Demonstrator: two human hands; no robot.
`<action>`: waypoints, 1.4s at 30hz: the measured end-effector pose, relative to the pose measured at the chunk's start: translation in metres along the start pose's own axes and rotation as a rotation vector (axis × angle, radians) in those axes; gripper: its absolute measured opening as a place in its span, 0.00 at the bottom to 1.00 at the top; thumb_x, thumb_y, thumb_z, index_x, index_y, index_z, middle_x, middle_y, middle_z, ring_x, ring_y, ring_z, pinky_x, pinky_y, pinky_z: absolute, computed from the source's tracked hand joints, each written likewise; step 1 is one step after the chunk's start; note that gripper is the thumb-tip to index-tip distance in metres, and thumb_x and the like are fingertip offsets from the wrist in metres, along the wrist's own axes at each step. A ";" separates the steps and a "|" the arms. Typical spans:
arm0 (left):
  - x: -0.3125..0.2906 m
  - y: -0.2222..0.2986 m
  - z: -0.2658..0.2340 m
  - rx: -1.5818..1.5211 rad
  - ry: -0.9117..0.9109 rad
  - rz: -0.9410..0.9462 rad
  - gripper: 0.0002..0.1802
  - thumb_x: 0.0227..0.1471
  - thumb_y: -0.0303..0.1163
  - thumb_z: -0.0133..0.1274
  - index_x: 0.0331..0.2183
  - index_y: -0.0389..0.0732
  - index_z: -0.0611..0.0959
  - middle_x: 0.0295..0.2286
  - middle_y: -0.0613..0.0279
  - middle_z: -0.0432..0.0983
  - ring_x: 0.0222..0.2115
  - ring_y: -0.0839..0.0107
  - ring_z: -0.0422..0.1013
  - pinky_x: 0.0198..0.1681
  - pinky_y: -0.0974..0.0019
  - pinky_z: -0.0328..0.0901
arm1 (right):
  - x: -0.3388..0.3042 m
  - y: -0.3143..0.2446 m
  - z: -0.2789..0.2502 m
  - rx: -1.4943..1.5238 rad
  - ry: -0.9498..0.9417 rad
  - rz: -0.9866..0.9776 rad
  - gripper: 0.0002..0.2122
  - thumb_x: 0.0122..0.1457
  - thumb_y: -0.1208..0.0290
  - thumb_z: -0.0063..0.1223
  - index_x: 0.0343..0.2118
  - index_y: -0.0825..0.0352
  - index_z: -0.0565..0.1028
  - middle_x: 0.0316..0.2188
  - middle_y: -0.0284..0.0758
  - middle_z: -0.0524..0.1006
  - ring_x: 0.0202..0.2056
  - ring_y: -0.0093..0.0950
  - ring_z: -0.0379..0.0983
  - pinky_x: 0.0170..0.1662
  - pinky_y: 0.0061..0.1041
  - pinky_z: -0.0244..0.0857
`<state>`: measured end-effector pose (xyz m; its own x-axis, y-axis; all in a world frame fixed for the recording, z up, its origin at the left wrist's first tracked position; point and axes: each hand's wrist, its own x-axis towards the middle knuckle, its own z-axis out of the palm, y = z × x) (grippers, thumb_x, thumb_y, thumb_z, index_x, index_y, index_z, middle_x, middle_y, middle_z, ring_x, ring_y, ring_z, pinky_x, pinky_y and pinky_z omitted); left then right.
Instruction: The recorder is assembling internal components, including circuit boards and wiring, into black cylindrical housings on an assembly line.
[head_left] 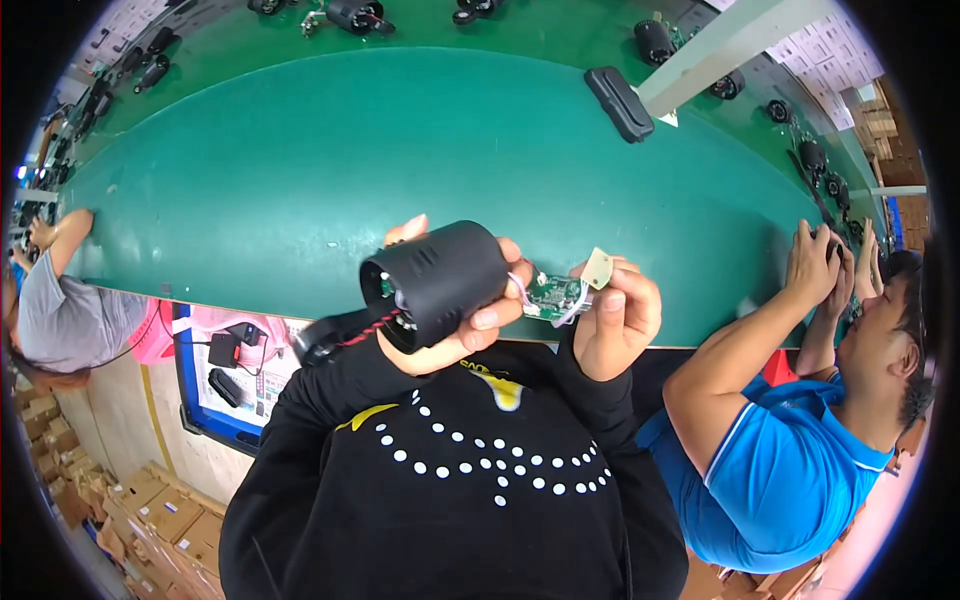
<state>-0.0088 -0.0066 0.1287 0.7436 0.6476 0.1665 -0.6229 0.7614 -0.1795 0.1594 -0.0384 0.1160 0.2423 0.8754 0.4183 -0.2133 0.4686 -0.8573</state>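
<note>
A: Where is the black cylinder (440, 275)?
B: By the near edge of the green table (300, 180), left hand (455, 348) fingers wrapped round it.
A: The right hand (622, 325)?
B: Fingers closed, pinching the green circuit board (552, 296) near its pale plate (597, 268).

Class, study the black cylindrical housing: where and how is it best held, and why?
Grip the housing around its broad curved wall, probably coming from the person's own side, as the left hand does. Its open left end exposes a red-and-black cable, and wires beside its right end reach the green circuit board, so both ends seem worth avoiding.
</note>
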 end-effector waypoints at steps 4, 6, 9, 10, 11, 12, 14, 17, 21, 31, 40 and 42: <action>-0.007 0.007 -0.030 -0.166 0.007 0.027 0.36 0.48 0.54 0.40 0.45 0.29 0.70 0.37 0.44 0.65 0.24 0.63 0.62 0.21 0.68 0.64 | -0.014 0.024 0.003 0.207 0.061 -0.014 0.09 0.49 0.79 0.53 0.35 0.71 0.72 0.35 0.41 0.71 0.34 0.32 0.68 0.39 0.25 0.64; -0.007 0.013 -0.040 -0.157 0.011 0.001 0.37 0.48 0.55 0.40 0.45 0.30 0.70 0.37 0.45 0.65 0.26 0.63 0.63 0.24 0.67 0.64 | -0.011 0.039 -0.002 -0.033 -0.024 -0.095 0.09 0.49 0.78 0.53 0.35 0.71 0.72 0.33 0.40 0.71 0.32 0.30 0.67 0.37 0.24 0.63; -0.007 0.022 -0.044 -0.146 0.017 -0.022 0.37 0.47 0.56 0.40 0.44 0.30 0.70 0.37 0.46 0.65 0.27 0.63 0.63 0.26 0.66 0.65 | -0.004 0.046 -0.009 -0.268 -0.113 -0.173 0.09 0.49 0.78 0.54 0.34 0.70 0.73 0.30 0.39 0.71 0.29 0.29 0.66 0.35 0.23 0.62; -0.007 0.025 -0.042 0.006 0.034 -0.037 0.35 0.47 0.54 0.42 0.44 0.31 0.70 0.37 0.47 0.65 0.28 0.63 0.63 0.27 0.66 0.65 | 0.002 0.041 -0.012 -0.327 -0.148 -0.152 0.08 0.49 0.78 0.53 0.33 0.70 0.73 0.30 0.38 0.71 0.29 0.28 0.65 0.34 0.22 0.61; -0.009 0.027 -0.039 0.158 0.051 -0.049 0.33 0.46 0.52 0.45 0.43 0.31 0.70 0.38 0.47 0.65 0.29 0.63 0.63 0.28 0.66 0.65 | 0.007 0.035 -0.015 -0.384 -0.187 -0.131 0.07 0.49 0.78 0.53 0.32 0.70 0.73 0.29 0.38 0.71 0.28 0.27 0.65 0.33 0.22 0.60; -0.010 0.028 -0.037 0.311 0.068 -0.061 0.31 0.46 0.50 0.47 0.43 0.32 0.71 0.38 0.48 0.65 0.30 0.63 0.63 0.28 0.65 0.66 | 0.011 0.030 -0.017 -0.440 -0.227 -0.111 0.06 0.50 0.78 0.52 0.31 0.70 0.73 0.28 0.37 0.71 0.27 0.27 0.64 0.32 0.22 0.60; -0.010 0.028 -0.030 0.462 0.087 -0.079 0.30 0.45 0.48 0.49 0.42 0.33 0.71 0.38 0.48 0.65 0.31 0.63 0.64 0.29 0.65 0.66 | 0.014 0.024 -0.019 -0.499 -0.261 -0.090 0.05 0.50 0.78 0.51 0.30 0.70 0.73 0.28 0.37 0.71 0.26 0.26 0.63 0.31 0.21 0.59; -0.005 0.023 -0.011 1.315 0.264 0.202 0.31 0.33 0.36 0.59 0.42 0.34 0.70 0.36 0.51 0.64 0.29 0.64 0.64 0.33 0.66 0.66 | 0.011 0.020 -0.024 -0.192 -0.266 0.250 0.03 0.51 0.78 0.50 0.27 0.70 0.74 0.26 0.35 0.70 0.26 0.24 0.62 0.30 0.20 0.57; 0.002 0.015 -0.017 2.079 0.155 0.526 0.32 0.27 0.28 0.62 0.41 0.37 0.71 0.35 0.54 0.64 0.31 0.64 0.65 0.38 0.67 0.64 | 0.004 0.026 -0.036 0.339 -0.197 0.625 0.04 0.53 0.77 0.48 0.27 0.70 0.73 0.25 0.34 0.69 0.25 0.22 0.61 0.29 0.19 0.56; 0.014 0.006 -0.047 2.107 0.057 0.556 0.33 0.25 0.25 0.61 0.42 0.39 0.72 0.36 0.58 0.63 0.35 0.65 0.64 0.44 0.65 0.61 | 0.002 0.043 -0.008 -0.089 -0.072 0.352 0.06 0.56 0.75 0.46 0.28 0.72 0.73 0.27 0.36 0.70 0.24 0.20 0.61 0.25 0.13 0.53; 0.002 0.011 -0.056 1.608 0.216 0.421 0.33 0.26 0.25 0.60 0.42 0.36 0.71 0.36 0.57 0.67 0.33 0.66 0.67 0.39 0.69 0.63 | -0.006 0.048 -0.010 -0.201 -0.115 -0.111 0.06 0.55 0.74 0.49 0.27 0.71 0.74 0.28 0.37 0.71 0.23 0.22 0.62 0.25 0.14 0.54; 0.002 0.005 -0.053 1.620 0.256 0.423 0.33 0.25 0.25 0.60 0.41 0.35 0.71 0.36 0.57 0.69 0.31 0.66 0.68 0.37 0.70 0.64 | -0.003 0.047 -0.023 -0.320 -0.157 -0.176 0.06 0.55 0.74 0.49 0.28 0.71 0.74 0.28 0.37 0.71 0.23 0.22 0.62 0.26 0.14 0.55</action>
<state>0.0027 -0.0029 0.0768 0.3881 0.9015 0.1915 -0.2438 -0.0999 0.9647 0.1708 -0.0219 0.0673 0.0964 0.8038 0.5870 0.1306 0.5745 -0.8081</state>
